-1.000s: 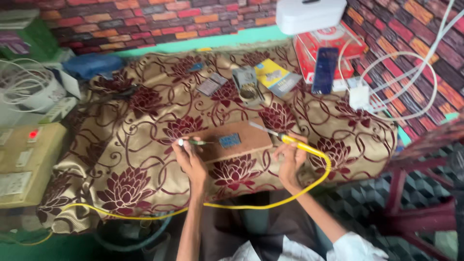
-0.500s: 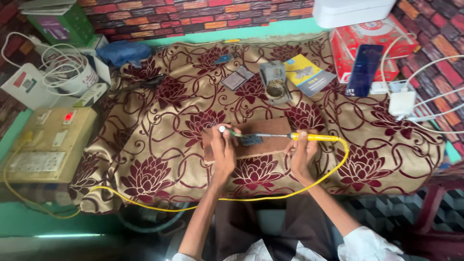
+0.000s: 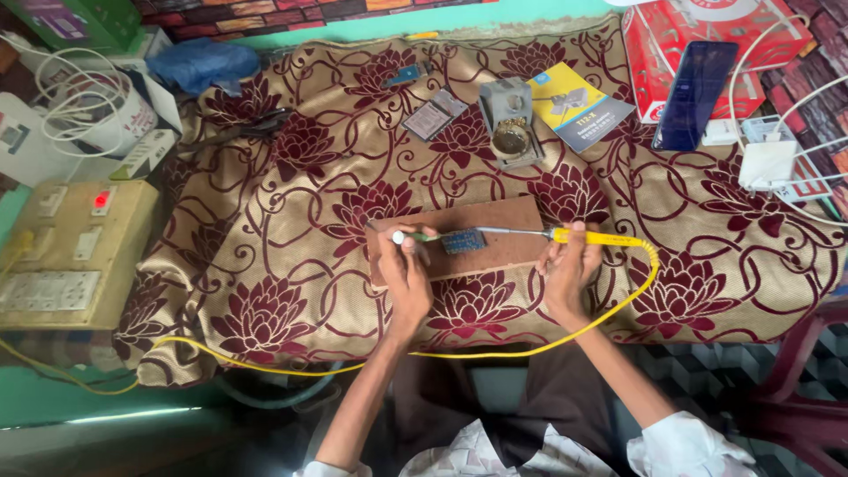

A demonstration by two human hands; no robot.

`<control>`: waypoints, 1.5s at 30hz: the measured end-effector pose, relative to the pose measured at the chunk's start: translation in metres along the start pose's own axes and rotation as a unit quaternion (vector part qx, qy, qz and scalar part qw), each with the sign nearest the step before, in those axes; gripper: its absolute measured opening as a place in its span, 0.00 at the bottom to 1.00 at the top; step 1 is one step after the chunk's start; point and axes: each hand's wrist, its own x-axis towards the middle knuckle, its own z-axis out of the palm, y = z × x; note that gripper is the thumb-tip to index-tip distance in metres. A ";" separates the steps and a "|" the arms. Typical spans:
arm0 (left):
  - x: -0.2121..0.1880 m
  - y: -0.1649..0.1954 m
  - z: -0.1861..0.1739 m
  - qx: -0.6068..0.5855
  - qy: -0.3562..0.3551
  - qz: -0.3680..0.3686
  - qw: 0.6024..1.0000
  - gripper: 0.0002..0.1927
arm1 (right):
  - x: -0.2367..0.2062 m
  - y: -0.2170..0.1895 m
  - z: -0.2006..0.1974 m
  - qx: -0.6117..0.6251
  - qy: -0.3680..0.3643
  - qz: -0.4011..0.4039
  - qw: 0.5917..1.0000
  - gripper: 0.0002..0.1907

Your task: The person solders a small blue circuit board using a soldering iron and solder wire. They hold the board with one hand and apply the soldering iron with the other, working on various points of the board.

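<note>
A brown wooden board [image 3: 503, 231] lies on the floral cloth [image 3: 291, 212], with a small blue circuit board [image 3: 464, 241] on it. My right hand [image 3: 570, 269] grips a yellow-handled soldering iron [image 3: 596, 238]; its metal tip reaches left to the circuit board. My left hand [image 3: 406, 274] pinches a thin green-and-silver stick [image 3: 415, 237], likely solder wire, pointing at the same circuit board. The iron's yellow cord [image 3: 495, 353] loops down past my lap and off to the left.
A beige switch box [image 3: 71, 256] with a lit red lamp sits left. Behind the board: a metal iron stand [image 3: 511, 124], a booklet [image 3: 579, 106], a small dark module [image 3: 433, 115]. A phone [image 3: 693, 84] rests on a red box [image 3: 715, 35]; white chargers [image 3: 767, 157] right.
The view has shifted so the scene sits further right and closer. Both hands stay at the wooden board; the iron's tip has settled onto the blue circuit board.
</note>
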 end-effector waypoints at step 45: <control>-0.016 -0.018 -0.008 -0.018 -0.003 -0.015 1.000 0.12 | -0.012 0.012 -0.013 -0.095 -0.003 -0.042 0.995 0.13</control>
